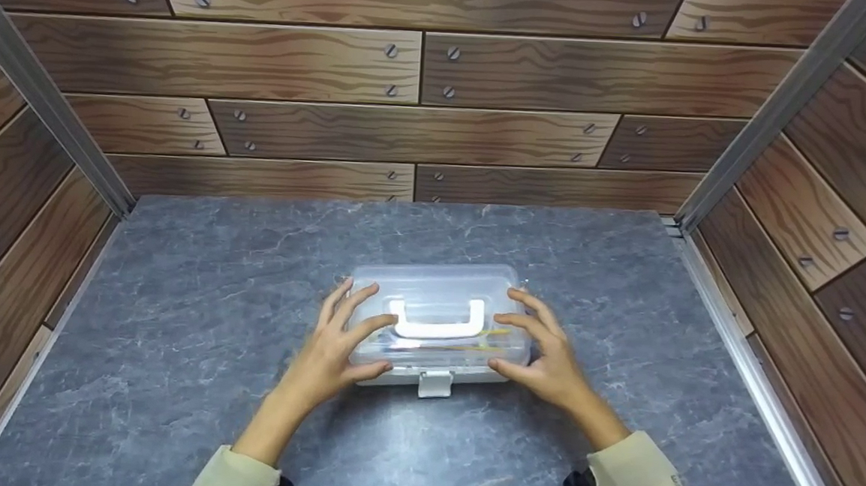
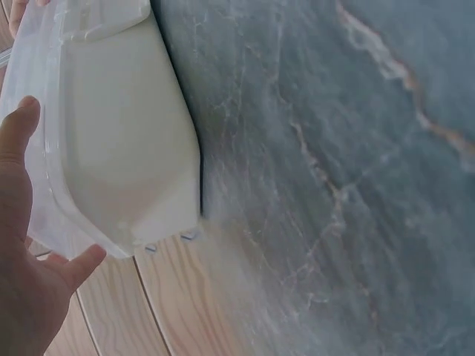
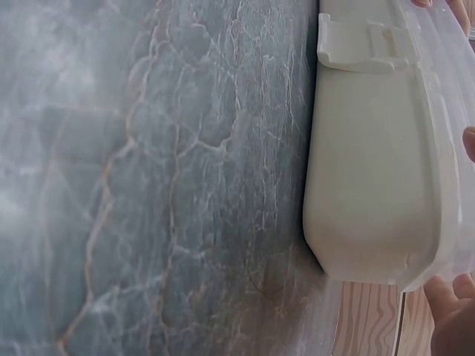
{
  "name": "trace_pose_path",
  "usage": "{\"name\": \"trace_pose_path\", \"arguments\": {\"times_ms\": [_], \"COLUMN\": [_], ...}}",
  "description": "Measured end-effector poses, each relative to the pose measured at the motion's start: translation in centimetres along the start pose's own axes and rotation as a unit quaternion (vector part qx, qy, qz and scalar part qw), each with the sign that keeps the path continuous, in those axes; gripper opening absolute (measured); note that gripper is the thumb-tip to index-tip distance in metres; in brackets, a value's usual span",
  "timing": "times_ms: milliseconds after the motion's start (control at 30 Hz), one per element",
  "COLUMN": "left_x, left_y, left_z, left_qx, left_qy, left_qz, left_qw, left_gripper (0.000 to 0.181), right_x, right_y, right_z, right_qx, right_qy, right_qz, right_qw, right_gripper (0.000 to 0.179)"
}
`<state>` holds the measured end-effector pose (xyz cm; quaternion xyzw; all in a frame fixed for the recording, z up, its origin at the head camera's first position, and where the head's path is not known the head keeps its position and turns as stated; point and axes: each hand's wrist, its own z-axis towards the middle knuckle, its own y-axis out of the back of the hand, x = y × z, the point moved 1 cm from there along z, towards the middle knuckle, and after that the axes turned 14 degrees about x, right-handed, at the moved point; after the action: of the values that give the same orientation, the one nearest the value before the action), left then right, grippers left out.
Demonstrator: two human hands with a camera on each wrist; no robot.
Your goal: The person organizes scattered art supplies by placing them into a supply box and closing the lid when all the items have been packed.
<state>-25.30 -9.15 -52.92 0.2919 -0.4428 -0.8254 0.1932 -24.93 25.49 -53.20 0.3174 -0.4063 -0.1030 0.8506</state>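
A storage box (image 1: 442, 281) with a clear lid and a white base sits on the table, its white handle (image 1: 439, 332) lying folded on top. At the middle of its front is a white latch (image 1: 435, 384), also seen in the right wrist view. Through the lid show thin yellow items, too blurred to name. My left hand (image 1: 341, 339) rests on the lid's left side with fingers spread, thumb near the front edge. On the lid's right side lies my right hand (image 1: 547, 351), its fingers likewise spread. Both wrist views show fingers along the lid and the white base (image 2: 126, 141).
The box stands on a grey marble-patterned tabletop (image 1: 212, 282). Wood-patterned panels (image 1: 316, 63) rise at the back and both sides. Metal rails (image 1: 755, 390) run along the right edge and up the corners.
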Motion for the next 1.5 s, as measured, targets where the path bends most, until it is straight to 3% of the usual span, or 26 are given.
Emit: {"name": "trace_pose_path", "arguments": {"times_ms": [167,333,567,700,833,967,1100,1233,1333,1400,1500], "left_x": [-0.3,-1.1,-3.1,-3.6,-3.6,-3.5,-3.8,-4.1,-4.2,-4.3,-4.3], "left_y": [-0.1,0.5,0.9,0.2,-0.2,-0.5,-0.7,-0.9,-0.8,-0.8,-0.7], "left_z": [0.0,1.1,5.1,6.9,7.5,7.7,7.9,8.0,8.0,7.9,7.9], "left_qx": [-0.001,0.020,0.125,0.183,0.228,0.234,0.229,0.234,0.238,0.237,0.234], "left_qy": [0.008,0.037,0.055,0.063,0.089,0.101,0.098,0.098,0.099,0.101,0.101], "left_qz": [-0.002,0.045,0.142,0.149,0.144,0.147,0.150,0.152,0.154,0.157,0.156], "left_qw": [1.0000,0.9981,0.9804,0.9698,0.9589,0.9557,0.9568,0.9552,0.9537,0.9533,0.9544], "left_gripper": [0.060,0.059,0.085,0.090,0.087,0.084,0.083,0.083,0.083,0.084,0.084], "right_x": [-0.5,-0.3,1.3,1.4,2.2,2.8,3.6,5.2,6.7,7.5,8.1], "right_y": [-0.3,-0.5,-1.0,-1.5,-1.9,-2.2,-2.6,-3.4,-4.6,-5.5,-6.7], "right_z": [-0.3,-0.6,-0.6,-1.1,-1.5,-2.3,-3.4,-4.4,-5.0,-5.2,-5.3], "right_qx": [-0.002,0.004,0.012,0.013,0.003,-0.041,-0.129,-0.226,-0.259,-0.248,-0.193], "right_qy": [0.009,-0.006,-0.042,-0.067,-0.086,-0.096,-0.089,-0.082,-0.104,-0.150,-0.251], "right_qz": [0.005,0.004,-0.013,-0.020,-0.021,-0.013,0.004,0.070,0.191,0.297,0.419], "right_qw": [0.9999,1.0000,0.9990,0.9974,0.9961,0.9945,0.9877,0.9681,0.9411,0.9100,0.8511], "right_gripper": [0.060,0.060,0.062,0.065,0.065,0.062,0.048,0.030,0.020,0.017,0.020]}}
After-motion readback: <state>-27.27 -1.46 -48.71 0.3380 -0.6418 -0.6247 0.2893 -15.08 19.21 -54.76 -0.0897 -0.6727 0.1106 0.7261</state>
